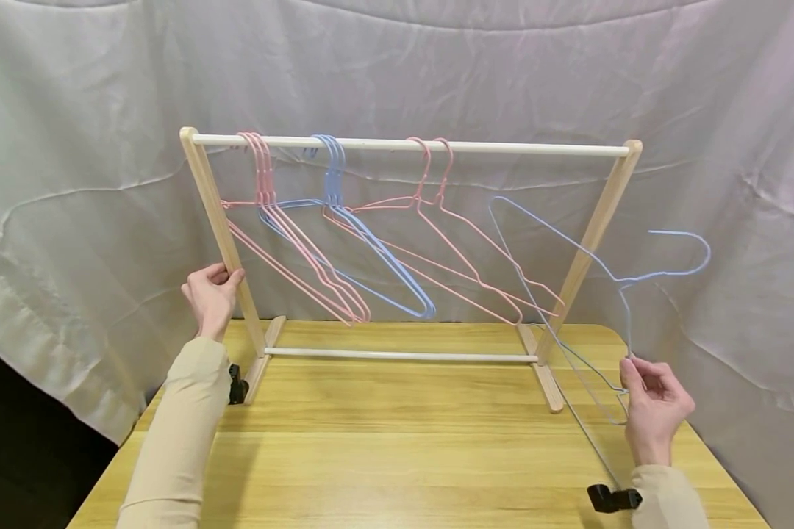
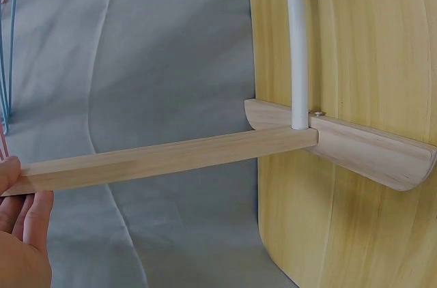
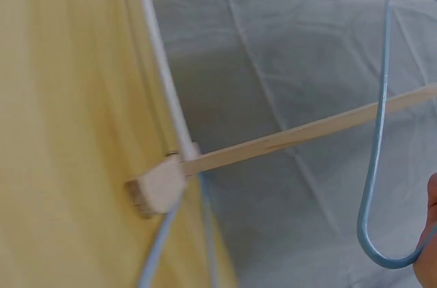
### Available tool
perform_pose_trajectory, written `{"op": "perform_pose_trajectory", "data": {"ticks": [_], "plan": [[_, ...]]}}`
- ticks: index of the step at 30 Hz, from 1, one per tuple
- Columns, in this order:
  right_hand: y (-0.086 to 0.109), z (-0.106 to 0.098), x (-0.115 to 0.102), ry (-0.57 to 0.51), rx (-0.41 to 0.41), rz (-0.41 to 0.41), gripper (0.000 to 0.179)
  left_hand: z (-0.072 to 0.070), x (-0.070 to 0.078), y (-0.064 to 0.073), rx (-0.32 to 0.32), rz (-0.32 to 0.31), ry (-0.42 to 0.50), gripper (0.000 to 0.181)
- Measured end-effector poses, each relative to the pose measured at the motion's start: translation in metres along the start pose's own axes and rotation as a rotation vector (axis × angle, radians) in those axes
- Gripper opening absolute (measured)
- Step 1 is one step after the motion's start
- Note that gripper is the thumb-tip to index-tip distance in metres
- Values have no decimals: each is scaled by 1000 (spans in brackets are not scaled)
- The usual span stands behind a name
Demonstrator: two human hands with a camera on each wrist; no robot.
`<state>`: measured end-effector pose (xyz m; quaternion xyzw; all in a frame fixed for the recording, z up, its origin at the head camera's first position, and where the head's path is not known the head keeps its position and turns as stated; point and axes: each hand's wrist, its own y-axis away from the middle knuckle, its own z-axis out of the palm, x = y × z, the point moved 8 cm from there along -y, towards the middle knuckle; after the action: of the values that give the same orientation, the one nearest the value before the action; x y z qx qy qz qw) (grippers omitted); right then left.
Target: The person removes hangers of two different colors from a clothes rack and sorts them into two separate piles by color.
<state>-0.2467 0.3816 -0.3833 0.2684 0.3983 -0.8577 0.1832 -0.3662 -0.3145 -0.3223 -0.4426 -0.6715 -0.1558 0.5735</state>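
Observation:
At the left, my left hand [image 1: 212, 297] grips the wooden left post [image 1: 215, 206] of a clothes rack between thumb and fingers. The left wrist view also shows those fingers [image 2: 39, 216] on the post [image 2: 164, 156]. My right hand [image 1: 658, 404] pinches a blue wire hanger [image 1: 569, 239] in front of the rack's right post [image 1: 595, 220]. This hanger is tilted, its hook pointing right and off the rail. The right wrist view shows a bent part of blue hanger wire [image 3: 372, 158] beside the hand's edge [image 3: 429, 254].
On the white rail [image 1: 536, 148] hang several pink hangers [image 1: 307, 246], several blue hangers [image 1: 387, 257] and two separate pink hangers [image 1: 463, 257]. More blue wire [image 1: 585, 361] shows low at the right, partly behind my right hand. The rack's feet [image 1: 542, 375] stand on a wooden table [image 1: 397, 463].

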Motion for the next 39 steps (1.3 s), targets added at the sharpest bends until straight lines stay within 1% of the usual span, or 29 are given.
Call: {"op": "perform_pose_trajectory", "data": {"ticks": [4, 5, 7, 9, 11, 13, 16, 21, 24, 28, 31, 34, 39], "plan": [[12, -15, 8, -114, 70, 24, 8, 0, 0, 0, 0, 5, 0, 35], [14, -18, 10, -127, 85, 26, 9, 0, 0, 0, 1, 5, 1, 35], [19, -23, 14, -202, 118, 44, 10, 0, 0, 0, 4, 6, 2, 35], [22, -28, 17, -235, 144, 55, 11, -1, 0, -1, 10, 6, 2, 35], [27, -33, 20, -291, 179, 72, 13, -1, 0, 0, 17, 7, 0, 34], [31, -38, 23, -366, 218, 94, 14, -1, -1, 0, 13, 4, -1, 35], [37, -47, 26, -424, 272, 125, 11, 0, -2, 1, -4, -6, 5, 36], [42, -62, 33, -465, 353, 177, 9, 0, -2, 1, -10, -13, 12, 37], [43, -70, 34, -501, 383, 181, 9, 0, -1, 1, -8, -8, 10, 36], [44, -76, 35, -534, 382, 179, 8, -1, -1, 1, -4, -5, 8, 36], [45, -79, 35, -539, 393, 197, 6, -1, -1, 1, -1, -8, 7, 36], [46, -82, 36, -527, 408, 202, 4, -1, -1, 1, 2, -3, 8, 36], [45, -89, 34, -511, 434, 182, 5, 0, -1, 0, 4, -3, 8, 35]]}}
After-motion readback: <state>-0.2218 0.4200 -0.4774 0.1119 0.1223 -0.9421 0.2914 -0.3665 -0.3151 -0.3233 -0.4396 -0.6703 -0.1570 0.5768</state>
